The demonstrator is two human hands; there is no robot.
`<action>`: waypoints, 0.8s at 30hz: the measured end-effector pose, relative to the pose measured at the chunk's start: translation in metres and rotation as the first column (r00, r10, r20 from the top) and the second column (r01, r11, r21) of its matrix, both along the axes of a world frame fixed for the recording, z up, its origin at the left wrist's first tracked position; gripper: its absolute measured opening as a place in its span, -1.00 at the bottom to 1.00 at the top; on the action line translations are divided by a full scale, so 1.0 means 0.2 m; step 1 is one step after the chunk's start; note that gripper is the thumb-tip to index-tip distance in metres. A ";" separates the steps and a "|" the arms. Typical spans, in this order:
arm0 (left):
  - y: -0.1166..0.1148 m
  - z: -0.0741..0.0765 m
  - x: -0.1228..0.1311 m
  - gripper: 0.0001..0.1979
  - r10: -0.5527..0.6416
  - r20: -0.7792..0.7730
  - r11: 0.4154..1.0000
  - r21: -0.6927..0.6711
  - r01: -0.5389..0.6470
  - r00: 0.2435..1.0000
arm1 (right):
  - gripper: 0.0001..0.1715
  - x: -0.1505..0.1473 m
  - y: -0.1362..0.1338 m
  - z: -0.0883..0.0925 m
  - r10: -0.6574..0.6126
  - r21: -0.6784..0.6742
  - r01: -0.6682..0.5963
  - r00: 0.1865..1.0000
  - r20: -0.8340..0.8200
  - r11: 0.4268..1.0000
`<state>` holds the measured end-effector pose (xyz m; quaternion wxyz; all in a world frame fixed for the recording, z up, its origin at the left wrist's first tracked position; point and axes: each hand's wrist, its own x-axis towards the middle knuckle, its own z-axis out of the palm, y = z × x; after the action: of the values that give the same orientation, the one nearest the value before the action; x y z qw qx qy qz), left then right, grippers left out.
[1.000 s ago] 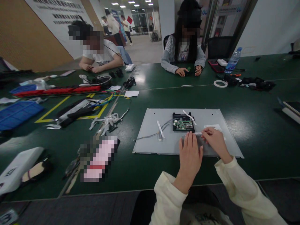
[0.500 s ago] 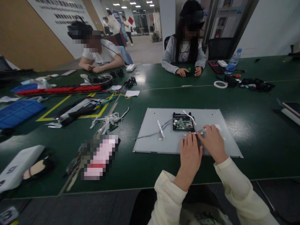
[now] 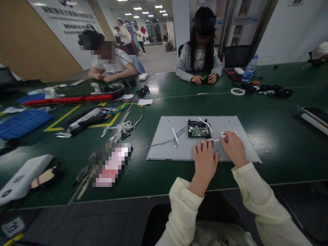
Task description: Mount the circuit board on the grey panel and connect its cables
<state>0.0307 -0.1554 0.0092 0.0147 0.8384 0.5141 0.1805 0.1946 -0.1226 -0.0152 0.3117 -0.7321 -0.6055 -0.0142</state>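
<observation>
A grey metal panel (image 3: 164, 128) lies flat on the green table. On its middle sits a black tray with a green circuit board (image 3: 198, 131), a white strip (image 3: 205, 124) crossing its upper right corner. A grey cable (image 3: 164, 143) runs left from the board, under another white strip (image 3: 175, 135). My left hand (image 3: 205, 160) rests palm down on the panel below the board, fingers spread. Up and to its right, my right hand (image 3: 234, 147) pinches the end of a white tape strip (image 3: 215, 140) that stretches towards my left fingertips.
To the left are a pink phone (image 3: 112, 165), a tangle of white strips (image 3: 121, 130) and a blue basket (image 3: 24, 123). Two people sit across the table. A tape roll (image 3: 237, 91) and a bottle (image 3: 249, 68) are at the back right.
My right hand has drawn up and away from my left hand, its fingers now pinched on the tape end. More of the strip shows between them. The view has shifted slightly.
</observation>
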 end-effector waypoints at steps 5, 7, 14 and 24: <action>0.00 0.00 0.00 -0.46 -0.002 -0.024 1.000 0.011 0.003 1.000 | -0.74 0.01 -0.02 0.02 0.067 0.128 -0.065 0.998 -0.011 0.990; 0.00 0.00 -0.01 -0.47 0.004 -0.039 1.000 0.004 -0.004 0.999 | -0.73 0.00 -0.01 0.03 0.115 0.152 -0.115 0.993 0.005 0.982; 0.02 -0.01 -0.02 -0.47 0.004 -0.059 1.000 -0.007 -0.005 0.998 | -0.73 -0.06 0.03 0.04 0.271 0.078 -0.273 0.962 0.033 0.959; 0.00 -0.03 -0.03 -0.43 0.006 -0.024 0.999 0.034 -0.006 1.000 | -0.72 -0.05 0.02 0.00 0.278 -0.039 -0.275 0.954 0.108 0.961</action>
<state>0.0252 -0.1555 0.0036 -0.0063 0.8391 0.5136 0.1791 0.1852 -0.1188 -0.0162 0.2676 -0.6417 -0.7187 -0.0046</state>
